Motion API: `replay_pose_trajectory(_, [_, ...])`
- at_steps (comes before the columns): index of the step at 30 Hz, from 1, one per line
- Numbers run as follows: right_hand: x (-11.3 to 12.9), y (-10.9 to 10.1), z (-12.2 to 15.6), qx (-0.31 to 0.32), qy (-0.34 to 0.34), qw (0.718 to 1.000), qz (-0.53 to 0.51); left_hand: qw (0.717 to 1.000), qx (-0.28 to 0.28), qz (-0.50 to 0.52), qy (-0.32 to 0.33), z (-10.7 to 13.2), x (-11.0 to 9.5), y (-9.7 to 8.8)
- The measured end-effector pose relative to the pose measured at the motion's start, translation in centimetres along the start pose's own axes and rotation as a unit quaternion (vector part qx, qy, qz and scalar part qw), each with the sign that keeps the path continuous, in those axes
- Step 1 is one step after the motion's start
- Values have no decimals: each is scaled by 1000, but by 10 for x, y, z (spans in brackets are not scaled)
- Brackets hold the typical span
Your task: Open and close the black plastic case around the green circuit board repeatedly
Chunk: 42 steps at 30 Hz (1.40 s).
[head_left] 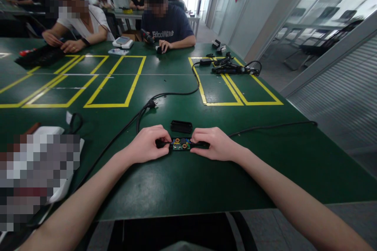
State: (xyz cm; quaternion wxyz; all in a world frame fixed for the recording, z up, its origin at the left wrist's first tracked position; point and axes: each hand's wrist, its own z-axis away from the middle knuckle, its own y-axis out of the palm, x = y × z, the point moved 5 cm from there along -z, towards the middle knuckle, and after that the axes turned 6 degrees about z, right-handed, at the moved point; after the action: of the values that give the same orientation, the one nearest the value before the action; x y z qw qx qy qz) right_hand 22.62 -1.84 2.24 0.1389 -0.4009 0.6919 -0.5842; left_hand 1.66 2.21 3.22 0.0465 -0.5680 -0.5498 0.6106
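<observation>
A small circuit board (pixel 181 144) with copper-coloured coils lies in an open black casing on the green table, between my two hands. My left hand (pixel 150 144) is closed on the black cable end at the board's left side. On the other side, my right hand (pixel 216 144) pinches the black cable (pixel 202 144) where it meets the board. Fingers cover both cable joints, so the exact contact is hidden. Just beyond the board rests a black casing cover (pixel 181 126), hollow side up, touched by neither hand.
A black cord with a plug (pixel 151 104) crosses the green table (pixel 141 192). Another cable (pixel 273 126) runs right. Black adapters and cords (pixel 232 66) lie at the far right among yellow tape outlines. Two people sit opposite. A blurred pile (pixel 38 168) stands at left.
</observation>
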Motion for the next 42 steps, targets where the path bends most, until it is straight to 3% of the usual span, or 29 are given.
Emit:
replay_pose_trajectory(8, [-6, -9, -4, -58, -14, 998, -22, 999, -17, -12, 49, -1, -1, -1])
replay_pose_trajectory(10, [-14, -8, -4, -90, 26, 995, -28, 998, -39, -8, 52, -1, -1, 0])
replay_pose_trajectory(13, [-31, -1, -3, -130, 151, 980, 10, 994, -110, -17, 9, -2, 7, -1])
replay_pose_trajectory(15, [-38, 6, -3, -122, 211, 969, 40, 989, -135, -46, -36, -3, 15, 1])
replay_pose_trajectory(17, [-39, 11, -6, -104, 224, 968, 33, 987, -128, -68, -66, -4, 20, 4])
replay_pose_trajectory(21, [-35, 12, -9, -102, 236, 959, -116, 990, -108, -18, -94, -6, 22, 4])
replay_pose_trajectory(25, [-35, 15, -8, -118, 279, 911, -280, 978, -111, 114, -135, -5, 21, 2])
replay_pose_trajectory(28, [-33, 15, -8, -140, 261, 898, -324, 961, -117, 193, -160, -5, 22, 2])
replay_pose_trajectory(34, [-27, 14, -9, -135, 211, 903, -349, 933, -113, 287, -187, -5, 26, 6])
replay_pose_trajectory(42, [-20, 10, -8, -105, 164, 918, -345, 943, -105, 277, -154, -6, 20, 2])
